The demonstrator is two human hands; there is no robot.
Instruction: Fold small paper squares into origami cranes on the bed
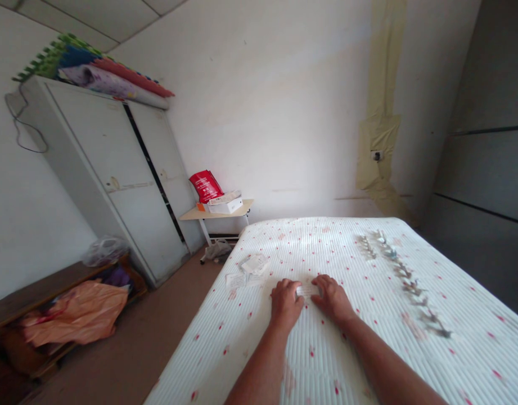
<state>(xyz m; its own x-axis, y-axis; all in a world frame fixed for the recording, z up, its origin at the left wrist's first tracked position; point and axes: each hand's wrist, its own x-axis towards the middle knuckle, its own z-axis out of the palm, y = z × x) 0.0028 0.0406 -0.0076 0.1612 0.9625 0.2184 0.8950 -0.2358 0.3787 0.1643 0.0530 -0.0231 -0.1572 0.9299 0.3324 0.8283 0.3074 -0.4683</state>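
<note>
A small piece of printed paper (305,291) lies on the bed between my two hands. My left hand (286,298) curls its fingers over the paper's left edge, thumb turned inward. On the opposite side, my right hand (332,297) bends its fingers and thumb at the right edge. The fingers partly cover the paper, so its full outline is hidden. Left of my hands rests a loose pile of thin printed paper sheets (254,264). Rows of small, blurred folded pieces (404,273) stand along the right part of the bed.
The bed (284,365) has a ribbed white cover with red dots. Behind its left corner, a small table (192,214) carries a red bag (206,186) and a white box (227,206). A grey cabinet (102,146) and a low wooden bench (43,284) stand at left.
</note>
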